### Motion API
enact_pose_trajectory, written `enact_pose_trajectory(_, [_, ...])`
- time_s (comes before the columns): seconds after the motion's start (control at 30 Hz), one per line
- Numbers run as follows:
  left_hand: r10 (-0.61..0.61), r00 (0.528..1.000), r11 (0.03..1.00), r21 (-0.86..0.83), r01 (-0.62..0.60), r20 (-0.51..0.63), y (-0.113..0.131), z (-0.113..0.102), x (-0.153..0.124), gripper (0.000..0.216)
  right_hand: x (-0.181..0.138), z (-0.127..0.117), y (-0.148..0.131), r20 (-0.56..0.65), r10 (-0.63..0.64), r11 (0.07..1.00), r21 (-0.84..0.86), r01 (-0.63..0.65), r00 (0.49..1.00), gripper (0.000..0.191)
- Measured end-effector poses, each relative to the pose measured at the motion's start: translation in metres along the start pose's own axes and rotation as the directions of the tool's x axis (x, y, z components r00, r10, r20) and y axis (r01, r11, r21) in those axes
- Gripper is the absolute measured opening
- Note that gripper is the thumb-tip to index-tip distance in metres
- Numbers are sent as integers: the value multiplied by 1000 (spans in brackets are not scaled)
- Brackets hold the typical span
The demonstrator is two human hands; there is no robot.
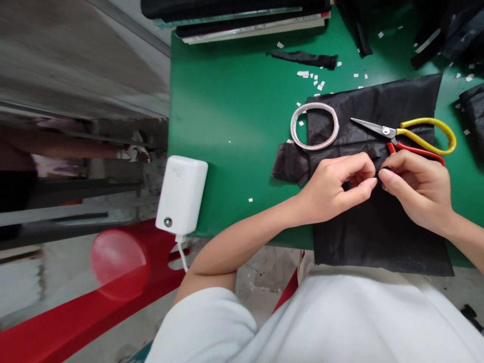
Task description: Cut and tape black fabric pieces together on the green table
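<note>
A black fabric sheet (381, 232) lies on the green table (234, 111), hanging over its near edge. My left hand (336, 189) rests on the fabric with fingers curled in a pinch. Facing it, my right hand (418, 189) pinches the same spot, thumb tip almost touching the left thumb; a small black piece shows between them. Scissors (412, 136) with a yellow and a red handle lie on the fabric just beyond my right hand. A white loop of tape (314, 126) sits half on the fabric's far left corner.
A white power adapter (181, 194) with a cable sits at the table's left near corner. Stacked books (249, 22) lie at the far edge. Black fabric scraps (302, 58) and several white paper bits dot the far side. A red bench (113, 292) stands below left.
</note>
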State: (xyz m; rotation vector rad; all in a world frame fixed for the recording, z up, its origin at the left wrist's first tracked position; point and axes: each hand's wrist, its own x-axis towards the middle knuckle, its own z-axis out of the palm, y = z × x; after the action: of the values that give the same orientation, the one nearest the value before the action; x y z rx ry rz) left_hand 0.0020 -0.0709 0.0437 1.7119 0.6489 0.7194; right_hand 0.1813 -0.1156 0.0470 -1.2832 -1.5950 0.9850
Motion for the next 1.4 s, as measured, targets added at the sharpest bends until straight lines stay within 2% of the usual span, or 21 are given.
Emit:
enact_pose_trajectory(0.17, [-30, 1000, 999, 35, 30, -8, 0, 0, 0, 18, -1, -2, 1, -18, -37, 993, -117, 35, 999, 18])
enact_pose_trajectory(0.3, [-55, 998, 998, -7, 55, -6, -1, -1, -1, 21, 0, -2, 2, -31, -42, 991, -130, 38, 999, 19])
enact_pose_trajectory(0.57, [-136, 988, 954, -261, 150, 70, -2, -4, -1, 29, -2, 0, 8, -68, 15, 997, 76, -10, 998, 23])
enact_pose_trajectory(0.77, [-169, 985, 947, -271, 173, 38, -2, -6, 1, 30, -3, 1, 10, -72, 65, 989, 135, -55, 995, 26])
enact_pose_trajectory(0.87, [-133, 990, 983, -133, 127, -44, -5, -10, 3, 28, -3, 1, 9, -100, 78, 970, 236, -53, 992, 25])
enact_pose_trajectory(0.93, [-65, 993, 996, 48, 70, -104, -7, -14, 4, 24, -2, -1, 9, -133, 83, 960, 277, -43, 988, 26])
enact_pose_trajectory(1.0, [13, 991, 966, 257, 22, -135, -8, -18, 5, 20, 0, -3, 9, -183, 62, 967, 254, -14, 981, 27])
enact_pose_trajectory(1.07, [71, 990, 902, 431, -12, -120, -10, -20, 7, 16, 1, -7, 9, -242, 18, 986, 167, 23, 970, 26])
enact_pose_trajectory(1.17, [126, 991, 794, 603, -77, -39, -15, -21, 8, 15, 3, -13, 10, -284, -26, 999, -25, 19, 958, 24])
enact_pose_trajectory(1.3, [149, 988, 695, 706, -141, 50, -21, -19, 9, 16, 7, -19, 12, -258, -60, 959, -285, -17, 964, 9])
enact_pose_trajectory(1.4, [151, 987, 679, 720, -142, 52, -23, -19, 9, 14, 11, -22, 15, -206, -118, 888, -459, 10, 971, 16])
